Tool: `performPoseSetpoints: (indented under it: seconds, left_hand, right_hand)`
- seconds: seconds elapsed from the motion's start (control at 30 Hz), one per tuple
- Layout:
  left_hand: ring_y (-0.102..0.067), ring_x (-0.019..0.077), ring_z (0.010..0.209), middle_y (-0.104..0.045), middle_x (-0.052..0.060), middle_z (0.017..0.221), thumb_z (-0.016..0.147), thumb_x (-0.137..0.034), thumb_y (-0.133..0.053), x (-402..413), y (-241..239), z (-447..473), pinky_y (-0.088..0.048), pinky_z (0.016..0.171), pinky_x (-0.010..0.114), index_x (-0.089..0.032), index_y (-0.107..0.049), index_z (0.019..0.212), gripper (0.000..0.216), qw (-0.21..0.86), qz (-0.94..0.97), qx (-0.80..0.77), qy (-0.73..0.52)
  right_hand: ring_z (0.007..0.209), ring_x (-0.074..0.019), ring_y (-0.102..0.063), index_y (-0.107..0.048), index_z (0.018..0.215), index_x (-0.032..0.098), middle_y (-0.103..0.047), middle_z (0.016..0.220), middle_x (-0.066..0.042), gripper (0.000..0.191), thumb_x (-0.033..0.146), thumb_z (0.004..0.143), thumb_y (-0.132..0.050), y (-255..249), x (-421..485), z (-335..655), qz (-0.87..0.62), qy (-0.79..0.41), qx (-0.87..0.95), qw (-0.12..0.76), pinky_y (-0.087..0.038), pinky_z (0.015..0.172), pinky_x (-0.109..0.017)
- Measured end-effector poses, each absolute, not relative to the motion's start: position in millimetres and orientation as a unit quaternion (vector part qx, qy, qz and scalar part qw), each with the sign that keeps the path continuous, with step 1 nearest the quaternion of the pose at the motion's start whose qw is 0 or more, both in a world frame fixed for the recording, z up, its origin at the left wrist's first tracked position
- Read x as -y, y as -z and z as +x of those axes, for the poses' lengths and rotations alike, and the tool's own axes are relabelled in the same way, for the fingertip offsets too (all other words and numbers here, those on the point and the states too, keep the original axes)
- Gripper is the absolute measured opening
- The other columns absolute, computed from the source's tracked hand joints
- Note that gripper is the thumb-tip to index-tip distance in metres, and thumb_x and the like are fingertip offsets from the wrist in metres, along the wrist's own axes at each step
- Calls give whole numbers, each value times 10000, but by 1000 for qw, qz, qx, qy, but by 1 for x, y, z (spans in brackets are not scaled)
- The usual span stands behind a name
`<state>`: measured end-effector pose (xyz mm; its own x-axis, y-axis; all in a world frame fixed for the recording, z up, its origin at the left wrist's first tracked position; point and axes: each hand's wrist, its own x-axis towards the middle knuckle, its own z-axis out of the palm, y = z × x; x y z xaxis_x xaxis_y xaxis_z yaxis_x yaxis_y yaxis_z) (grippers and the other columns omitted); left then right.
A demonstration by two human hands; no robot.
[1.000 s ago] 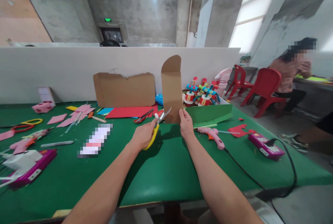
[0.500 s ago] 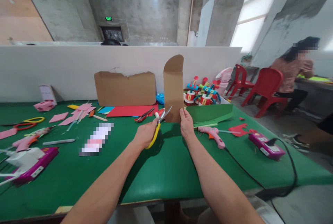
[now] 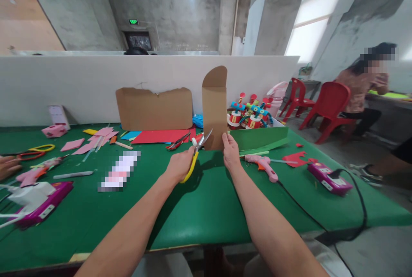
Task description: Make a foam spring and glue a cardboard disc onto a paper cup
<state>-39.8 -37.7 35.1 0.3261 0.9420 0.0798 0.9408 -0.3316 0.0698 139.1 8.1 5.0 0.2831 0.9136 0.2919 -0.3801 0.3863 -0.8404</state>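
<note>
My left hand grips yellow-handled scissors, whose blades are parted and angled up against the lower left edge of a tall brown cardboard piece. My right hand pinches the bottom right corner of that cardboard and holds it upright above the green table. The cardboard has a rounded flap at its top.
A pink glue gun and a purple box with a black cable lie to the right. Red paper, a torn cardboard sheet and colourful toys sit behind. Another person's hand shows at far left; someone sits at right.
My hands, scissors and cardboard have barely shifted. Another person's hand has come into view at the far left edge of the table.
</note>
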Motion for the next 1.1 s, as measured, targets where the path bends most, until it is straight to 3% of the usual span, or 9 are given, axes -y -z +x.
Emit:
performPoseSetpoints:
  seconds: [0.47, 1.1]
  left_hand:
    - [-676, 258, 841, -689, 127, 900, 921, -226, -345, 39, -39, -38, -473, 716, 328, -158, -457, 1208, 316, 16, 812, -582, -45]
    - [-676, 287, 880, -682, 131, 943, 924, -196, -315, 42, -43, -35, -478, 702, 347, -147, -442, 1210, 316, -11, 812, -583, -14]
  right_hand:
    - [980, -219, -643, -639, 861, 221, -731, 914, -17, 361, 539, 692, -673, -6, -9, 140, -318, -457, 393, 732, -520, 867, -371]
    - [911, -203, -656, -648, 843, 220, -736, 883, -3, 359, 536, 678, -691, -5, -11, 143, -313, -461, 390, 733, -521, 865, -358]
